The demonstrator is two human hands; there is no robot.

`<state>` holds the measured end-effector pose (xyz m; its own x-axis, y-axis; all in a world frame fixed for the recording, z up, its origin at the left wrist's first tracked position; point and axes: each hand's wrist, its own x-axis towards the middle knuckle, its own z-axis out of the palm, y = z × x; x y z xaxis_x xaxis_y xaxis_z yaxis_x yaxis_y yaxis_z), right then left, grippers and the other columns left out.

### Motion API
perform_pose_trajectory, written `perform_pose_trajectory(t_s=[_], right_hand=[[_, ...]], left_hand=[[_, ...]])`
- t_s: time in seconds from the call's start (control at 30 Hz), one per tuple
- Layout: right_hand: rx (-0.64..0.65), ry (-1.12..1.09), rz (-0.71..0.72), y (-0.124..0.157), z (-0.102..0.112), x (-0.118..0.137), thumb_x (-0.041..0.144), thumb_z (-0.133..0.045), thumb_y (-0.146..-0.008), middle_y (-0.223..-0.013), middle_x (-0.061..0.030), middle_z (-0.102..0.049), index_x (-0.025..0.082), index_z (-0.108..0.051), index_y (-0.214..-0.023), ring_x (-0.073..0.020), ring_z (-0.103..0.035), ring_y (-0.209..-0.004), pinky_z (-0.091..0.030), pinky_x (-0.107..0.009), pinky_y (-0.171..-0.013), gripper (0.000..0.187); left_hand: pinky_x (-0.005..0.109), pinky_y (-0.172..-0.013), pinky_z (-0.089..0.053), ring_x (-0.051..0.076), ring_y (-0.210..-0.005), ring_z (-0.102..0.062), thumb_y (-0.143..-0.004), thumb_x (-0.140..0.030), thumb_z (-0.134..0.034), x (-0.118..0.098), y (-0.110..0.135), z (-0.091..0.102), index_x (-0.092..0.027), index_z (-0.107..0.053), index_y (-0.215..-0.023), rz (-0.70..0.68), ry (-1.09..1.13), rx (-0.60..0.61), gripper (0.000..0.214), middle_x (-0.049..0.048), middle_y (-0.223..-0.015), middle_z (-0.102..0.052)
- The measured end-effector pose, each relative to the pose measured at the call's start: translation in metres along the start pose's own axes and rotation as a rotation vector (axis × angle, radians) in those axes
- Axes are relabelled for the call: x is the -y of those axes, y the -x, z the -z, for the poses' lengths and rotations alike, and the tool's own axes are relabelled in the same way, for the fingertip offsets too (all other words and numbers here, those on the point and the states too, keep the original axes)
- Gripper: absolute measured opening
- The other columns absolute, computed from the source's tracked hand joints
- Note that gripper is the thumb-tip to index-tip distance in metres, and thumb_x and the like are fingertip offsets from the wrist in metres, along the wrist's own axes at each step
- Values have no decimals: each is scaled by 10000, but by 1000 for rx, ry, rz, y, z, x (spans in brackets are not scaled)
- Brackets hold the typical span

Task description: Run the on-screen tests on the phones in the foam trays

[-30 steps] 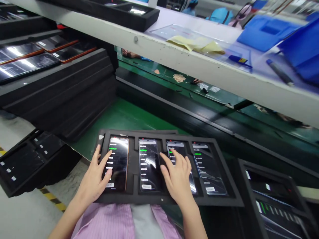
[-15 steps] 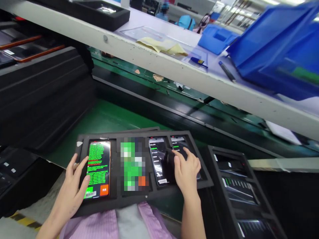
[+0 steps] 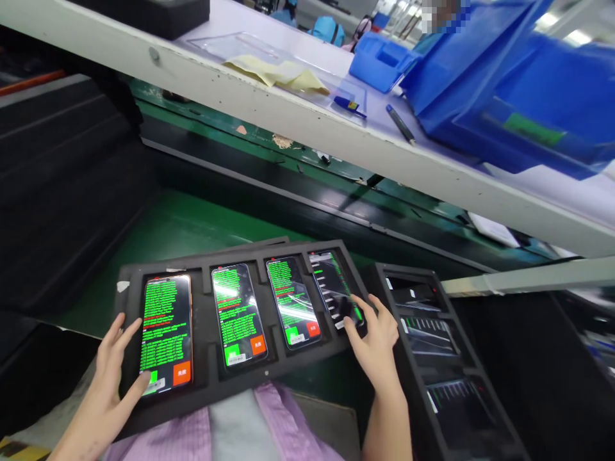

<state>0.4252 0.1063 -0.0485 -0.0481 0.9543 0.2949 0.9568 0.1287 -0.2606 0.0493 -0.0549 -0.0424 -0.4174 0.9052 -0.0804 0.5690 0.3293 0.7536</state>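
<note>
A black foam tray (image 3: 202,384) lies across my lap, with several lit phones set in its slots. My left hand (image 3: 108,378) is open at the tray's left end, its thumb over the green button at the bottom of the leftmost phone (image 3: 166,333). Green and red text lines fill that screen, as they do on the second phone (image 3: 237,314) and the third phone (image 3: 293,301). Over the lower part of the rightmost phone (image 3: 327,275) is my right hand (image 3: 377,339), fingers apart. A dark patch by its fingertips is unclear. That phone shows a dark list screen.
To the right, another black tray (image 3: 466,333) holds several phones. A stack of black trays (image 3: 62,166) rises at left. Ahead runs a white bench edge (image 3: 269,105), bearing blue bins (image 3: 480,96), yellow paper (image 3: 273,70) and a pen (image 3: 400,123).
The third phone's screen has gone from a dark list to green and red text. My left thumb has come down to the leftmost phone's green button. My right hand has moved lower on the rightmost phone.
</note>
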Motion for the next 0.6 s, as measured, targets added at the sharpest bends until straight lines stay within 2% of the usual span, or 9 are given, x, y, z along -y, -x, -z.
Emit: perform_pose_trajectory(t_s=[0.1, 0.17, 0.33, 0.43, 0.53, 0.6], right_hand=[[10, -9, -11, 5, -2, -8, 490, -393, -835, -1265, -105, -431, 254, -540, -1152, -287, -407, -1168, -333, -499, -928, 422], [10, -4, -15, 5, -6, -10, 519, -393, -835, -1264, -111, -432, 248, -537, -1158, -289, -413, -1161, -337, -504, -928, 446], [-59, 92, 5, 1, -6, 1, 544, -366, -850, -1235, -134, -437, 215, -551, -1157, -312, -412, -1152, -296, -589, -949, 487], [-116, 62, 156, 7, 1, 23, 471, -415, -871, -1257, -116, -425, 228, -584, -1105, -286, -396, -1189, -227, -600, -1007, 378], [-32, -40, 407, 19, 5, 49, 344, -474, -873, -1289, -57, -416, 272, -656, -933, -245, -368, -1229, -194, -540, -1058, 205], [15, -88, 498, 27, 4, 63, 294, -478, -875, -1280, -32, -441, 269, -675, -814, -226, -369, -1224, -179, -499, -1076, 207]], left_hand=[[609, -1092, -129, 312, -1401, -105, -874, -471, -395, 5, -1, 0, -308, -233, -1398, -31, -15, 14, 573, 67, -1523, -88], [622, -1075, -171, 315, -1402, -101, -875, -470, -395, 4, -1, 0, -321, -231, -1397, -31, -20, 10, 567, 64, -1524, -84], [604, -1062, -248, 319, -1403, -80, -866, -477, -411, -1, 0, -1, -343, -213, -1402, -13, -23, -9, 586, 37, -1531, -54], [615, -1056, -250, 319, -1403, -82, -866, -471, -407, -2, 0, -1, -354, -176, -1413, -20, -31, -12, 605, 41, -1531, -52], [633, -1046, -246, 318, -1404, -79, -882, -452, -379, -2, 0, 0, -353, -157, -1418, -24, -31, -10, 588, 55, -1529, -53], [622, -1052, -244, 319, -1403, -79, -886, -443, -377, 0, 0, -1, -340, -164, -1419, -24, -29, -13, 583, 64, -1528, -56]])
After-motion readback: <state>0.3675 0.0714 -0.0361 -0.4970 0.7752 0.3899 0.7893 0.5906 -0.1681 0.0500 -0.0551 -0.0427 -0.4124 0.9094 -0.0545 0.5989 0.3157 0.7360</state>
